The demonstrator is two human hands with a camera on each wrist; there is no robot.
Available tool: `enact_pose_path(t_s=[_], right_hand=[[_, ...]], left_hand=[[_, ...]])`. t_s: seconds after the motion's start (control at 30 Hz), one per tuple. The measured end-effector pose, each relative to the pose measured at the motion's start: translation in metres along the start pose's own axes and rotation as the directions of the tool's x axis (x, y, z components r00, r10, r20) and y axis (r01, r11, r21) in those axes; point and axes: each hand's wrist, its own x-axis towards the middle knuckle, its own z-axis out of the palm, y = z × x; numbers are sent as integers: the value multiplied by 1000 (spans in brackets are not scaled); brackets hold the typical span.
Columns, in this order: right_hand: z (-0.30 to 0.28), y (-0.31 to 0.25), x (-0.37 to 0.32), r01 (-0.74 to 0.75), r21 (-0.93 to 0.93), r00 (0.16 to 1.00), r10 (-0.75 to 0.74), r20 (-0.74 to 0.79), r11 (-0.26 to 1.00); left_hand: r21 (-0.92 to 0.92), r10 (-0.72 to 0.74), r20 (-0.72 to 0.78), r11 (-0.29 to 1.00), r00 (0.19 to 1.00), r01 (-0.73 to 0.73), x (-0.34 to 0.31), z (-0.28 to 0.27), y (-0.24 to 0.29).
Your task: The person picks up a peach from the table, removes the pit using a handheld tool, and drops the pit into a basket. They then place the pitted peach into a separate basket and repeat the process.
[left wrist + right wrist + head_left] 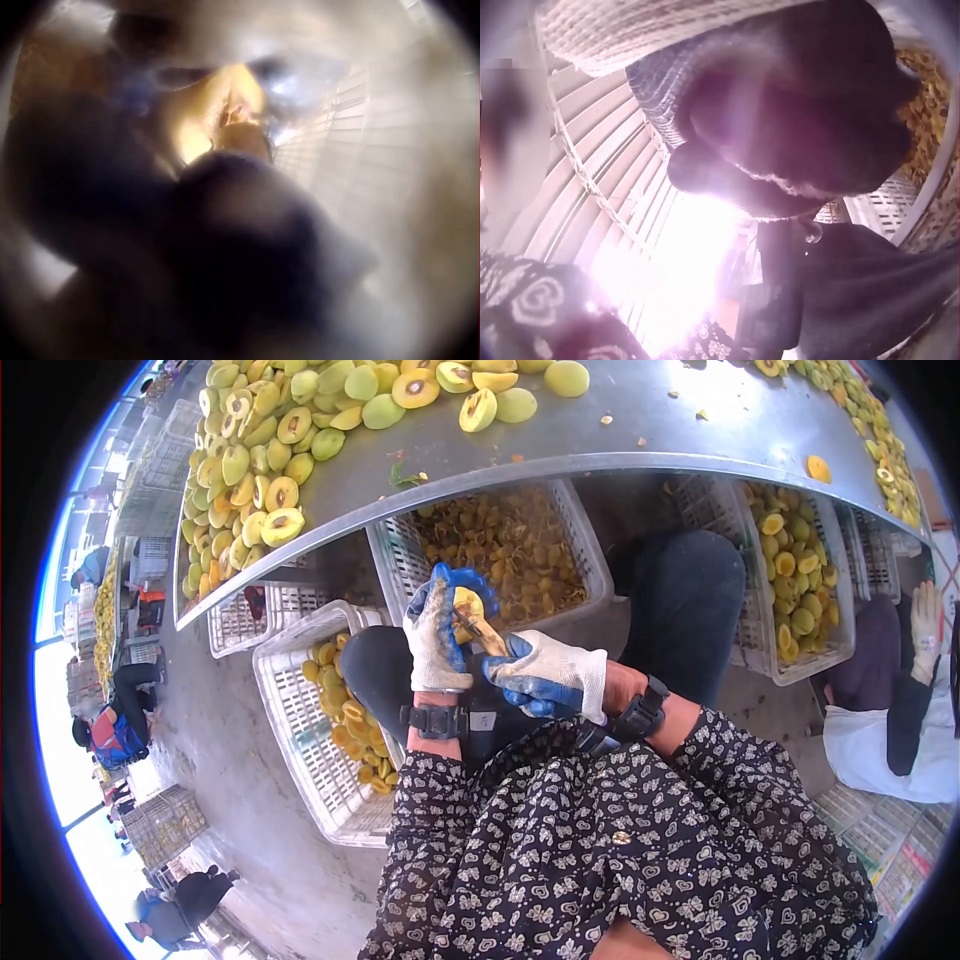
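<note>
In the head view, my gloved left hand point(438, 638) grips a yellow fruit piece point(466, 600), its blue-coated fingers curled around the far side. My gloved right hand point(548, 672) pinches a narrow tan tool point(488, 636), whose far end touches the fruit. The left wrist view shows the cut fruit point(196, 112) close up, with a tan rounded end point(244, 139) against it and dark blurred fingers below. In the right wrist view the right hand point(795, 112) has its fingers curled; the tool is hidden there.
A metal table point(640, 420) with heaped fruit halves point(240, 470) stands in front. Beneath its edge is a crate point(604, 575) of small brown-yellow pieces. Crates of fruit stand left point(300, 760) and right point(842, 622). Another person's gloved hand point(925, 630) is at right.
</note>
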Motion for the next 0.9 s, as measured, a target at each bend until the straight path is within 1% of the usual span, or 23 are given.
enact_pose_path(t_s=[0.03, 0.07, 0.1, 0.13, 0.17, 0.2, 0.23, 0.27, 0.3, 0.33, 0.4, 0.47, 0.5, 0.53, 0.57, 0.6, 0.63, 0.67, 0.73, 0.8, 0.83, 0.87, 0.9], right_hand=[[4, 0, 1, 1, -90, 999, -5, -50, 996], [6, -1, 3, -2, -182, 995, -17, -100, 983], [5, 5, 11, 74, -389, 986, -125, -109, 918], [-1, 8, 13, 71, -389, 986, -123, -109, 918], [-8, 9, 13, 7, -220, 999, -19, -50, 975], [-13, 6, 12, -71, -53, 997, 73, 28, 996], [-23, 7, 11, -81, 148, 968, 42, 247, 986], [-35, 11, 15, -227, 350, 876, 34, 481, 909], [-31, 13, 14, -209, 398, 896, 12, 444, 893], [-29, 14, 15, -187, 441, 914, -8, 405, 878], [-27, 17, 17, -195, 456, 922, 4, 386, 868], [-25, 17, 17, -199, 469, 930, 15, 367, 860], [-22, 16, 15, -132, 377, 946, 2, 325, 917], [-20, 16, 14, -66, 279, 959, -17, 284, 958], [-28, 22, 20, -117, 324, 948, 8, 318, 939], [-31, 23, 20, -115, 322, 949, 7, 316, 940], [-34, 22, 19, -241, 435, 876, 2, 482, 868], [-36, 23, 20, -382, 510, 777, -32, 629, 771], [-35, 31, 23, -374, 537, 777, -61, 627, 756], [-33, 34, 24, -337, 657, 831, -116, 545, 675], [-36, 35, 29, -396, 660, 757, -179, 628, 639], [-38, 37, 33, -392, 663, 759, -182, 625, 638], [-38, 37, 35, -380, 661, 740, -215, 637, 647]], left_hand=[[1, -2, -1, 1000, 1000, 2, 0, -2, 0], [46, -33, 19, 998, 999, 32, 3, -6, 0], [91, -65, 37, 994, 997, 61, 5, -9, 0], [89, -66, 35, 994, 997, 62, 8, -12, 2], [139, -152, 96, 981, 984, 138, 11, -15, 4], [193, -236, 151, 959, 960, 206, 12, -16, 6], [162, -235, 123, 963, 964, 215, 13, -15, 6], [161, -236, 120, 963, 964, 215, 10, -12, 5], [46, -209, 115, 978, 971, 205, 7, -9, 6], [-72, -178, 109, 980, 978, 187, 7, -5, 8], [-36, -163, 101, 985, 982, 167, 6, -7, 9], [93, -217, 128, 974, 968, 206, 9, -11, 9], [147, -249, 76, 961, 966, 236, 9, -10, 10], [146, -251, 74, 960, 965, 239, 12, -12, 8], [190, -292, 60, 942, 955, 276, 16, -17, 5], [234, -329, 46, 921, 943, 310, 18, -15, 7], [210, -339, 80, 925, 938, 316, 15, -14, 11], [206, -336, 81, 927, 938, 314, 15, -12, 11], [100, -216, 97, 973, 972, 206, 13, -7, 9], [85, -201, 127, 978, 971, 191, 15, -4, 8], [122, -161, 74, 981, 984, 152, 18, -4, 4], [159, -118, 24, 981, 993, 113, 21, -3, 2], [149, -155, 44, 978, 987, 147, 20, 3, 5]])
